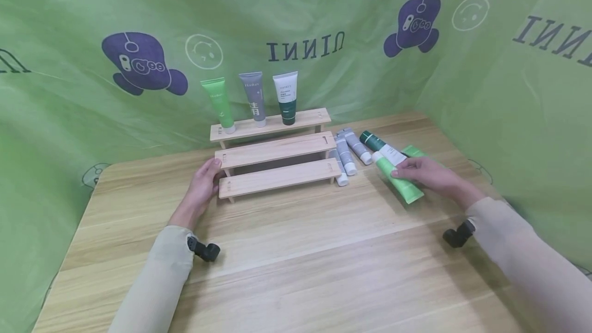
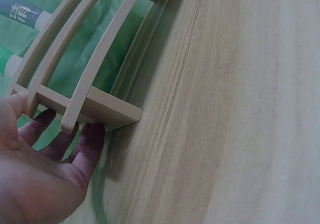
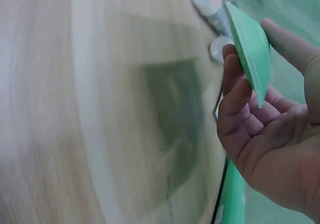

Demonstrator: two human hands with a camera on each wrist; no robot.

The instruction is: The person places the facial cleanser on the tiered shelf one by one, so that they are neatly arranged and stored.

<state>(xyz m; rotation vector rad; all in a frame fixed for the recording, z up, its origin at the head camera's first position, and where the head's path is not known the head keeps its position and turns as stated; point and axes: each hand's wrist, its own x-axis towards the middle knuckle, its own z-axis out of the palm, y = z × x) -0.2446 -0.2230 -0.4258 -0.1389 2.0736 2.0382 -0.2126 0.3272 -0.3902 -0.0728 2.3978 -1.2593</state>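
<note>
A three-tier wooden display rack (image 1: 277, 150) stands on the table. My left hand (image 1: 202, 187) holds its left end, thumb at the middle shelf and fingers curled against the side piece (image 2: 112, 107). To the right of the rack, my right hand (image 1: 427, 173) pinches a light green squeeze tube (image 1: 396, 180) between thumb and fingers. This tube is raised above the table, its white cap towards the rack and its flat crimped end (image 3: 247, 53) towards me. On the top shelf stand a green tube (image 1: 219, 103), a grey-purple tube (image 1: 253, 97) and a white and dark green tube (image 1: 285, 97).
Several grey tubes (image 1: 355, 146) lie beside the rack's right end. A dark green and white tube (image 1: 375, 143) and another light green tube (image 1: 413, 151) lie near my right hand. Green printed curtains (image 1: 296, 24) hang behind and on both sides of the wooden table (image 1: 296, 271).
</note>
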